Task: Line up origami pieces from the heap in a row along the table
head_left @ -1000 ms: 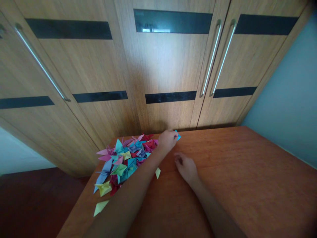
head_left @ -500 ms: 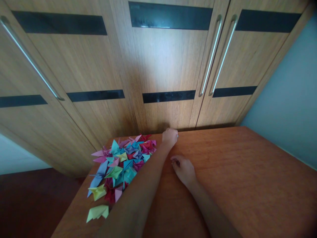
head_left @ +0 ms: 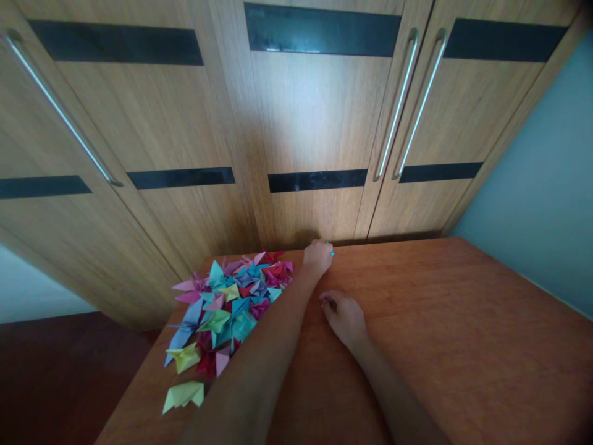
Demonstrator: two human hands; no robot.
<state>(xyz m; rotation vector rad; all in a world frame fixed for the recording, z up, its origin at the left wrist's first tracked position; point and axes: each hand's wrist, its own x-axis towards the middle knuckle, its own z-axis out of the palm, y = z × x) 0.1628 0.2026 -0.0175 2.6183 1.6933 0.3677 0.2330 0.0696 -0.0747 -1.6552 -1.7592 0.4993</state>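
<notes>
At the far edge of the wooden table, my left hand [head_left: 318,255] is closed, its back towards me. A tiny blue bit shows at its right side, too small to name, and the fingers are mostly hidden. Nearer to me, my right hand [head_left: 346,316] rests on the tabletop with its fingers curled in; what they hold, if anything, I cannot make out. Left of my left forearm lies a heap of folded paper cranes [head_left: 241,307] in pink, red, blue, green and purple. A pale yellow-green folded paper piece [head_left: 184,395] sits apart at the near left, and my forearm covers part of the heap.
The reddish-brown table [head_left: 440,321] stretches to the right, up to a pale blue wall [head_left: 532,185]. Directly behind it stands a wooden wardrobe [head_left: 315,117] with dark panels and long metal handles [head_left: 398,105]. Dark floor [head_left: 60,377] shows at the lower left.
The blue bit at my left hand shows more clearly now. Both hands stay nearly where they were, and the whole view has shifted very slightly.
</notes>
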